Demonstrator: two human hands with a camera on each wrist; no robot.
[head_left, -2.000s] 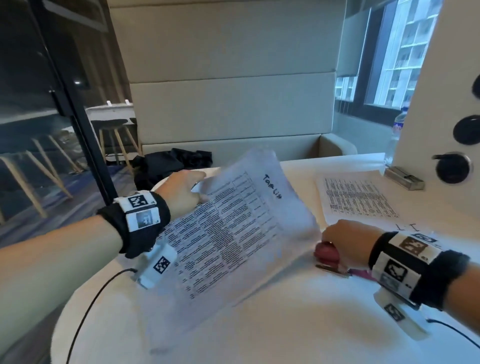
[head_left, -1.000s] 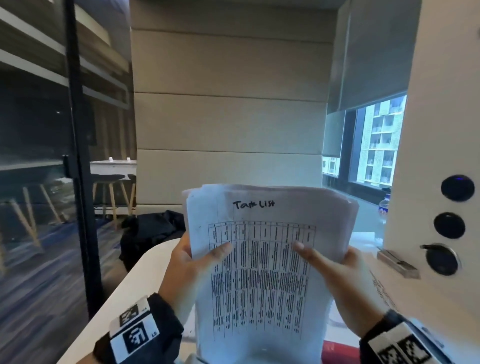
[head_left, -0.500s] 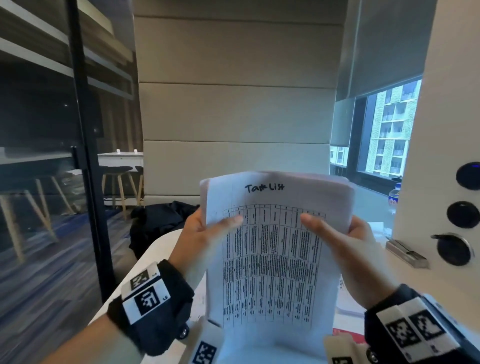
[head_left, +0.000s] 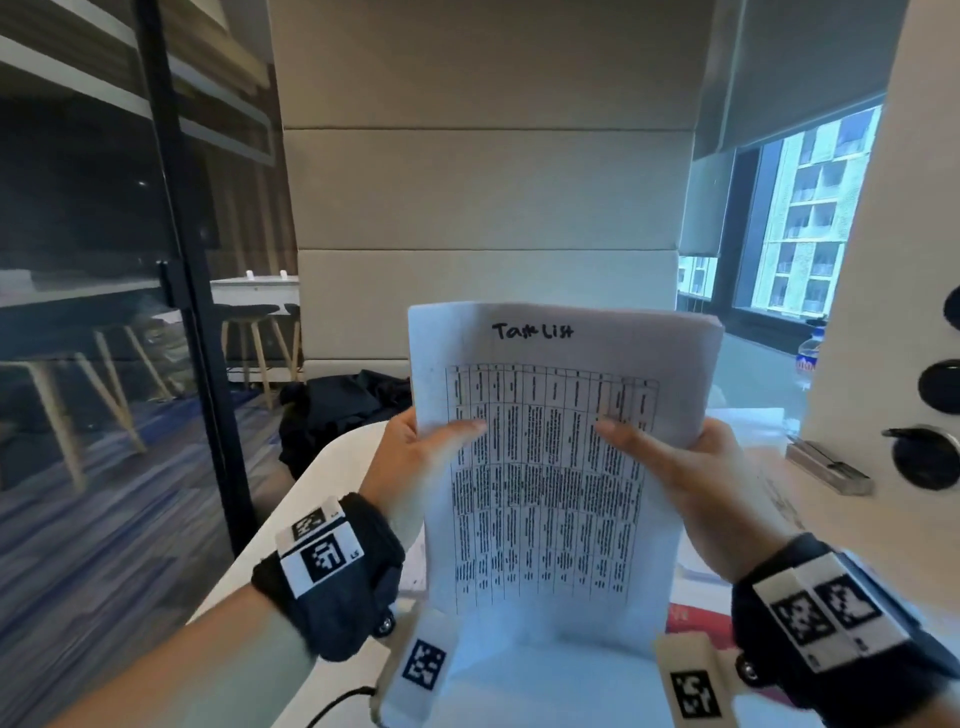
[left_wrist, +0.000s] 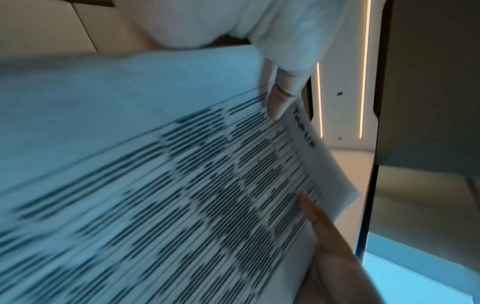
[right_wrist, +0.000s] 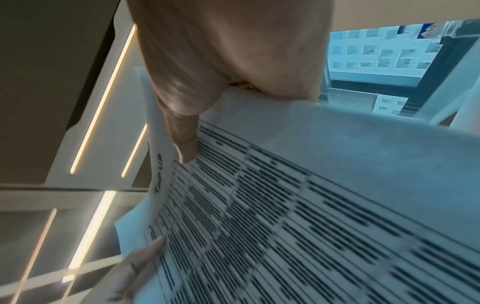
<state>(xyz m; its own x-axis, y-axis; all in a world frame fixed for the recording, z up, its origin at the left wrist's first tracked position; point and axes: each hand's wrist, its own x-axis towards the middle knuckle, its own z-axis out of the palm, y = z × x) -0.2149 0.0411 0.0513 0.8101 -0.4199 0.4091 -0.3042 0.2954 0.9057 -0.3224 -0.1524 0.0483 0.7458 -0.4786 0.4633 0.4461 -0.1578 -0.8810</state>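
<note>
A stack of white paper (head_left: 545, 493), with a printed table and the handwritten heading "Task List", stands upright above the white table (head_left: 332, 467). My left hand (head_left: 415, 457) grips its left edge, with the thumb across the printed face. On the opposite edge my right hand (head_left: 691, 467) grips the same way. The fingers behind the sheets are hidden. The paper (left_wrist: 155, 195) fills the left wrist view, blurred, with a thumb of each hand on it. The right wrist view gives the same paper (right_wrist: 311, 226) from the other side.
More printed sheets (head_left: 753, 421) and a metal stapler (head_left: 826, 467) lie on the table at right, and something red (head_left: 696, 621) lies below the stack. A wall panel with round black knobs (head_left: 930, 457) rises at far right. Behind are a black bag (head_left: 337, 410), a padded bench and a water bottle (head_left: 808, 358). A glass partition (head_left: 192, 312) is at left.
Two seconds ago only my left hand held the paper, tilted over the table, while my right rested on a red object. Both hands have since raised the stack upright, and it holds steady now.
</note>
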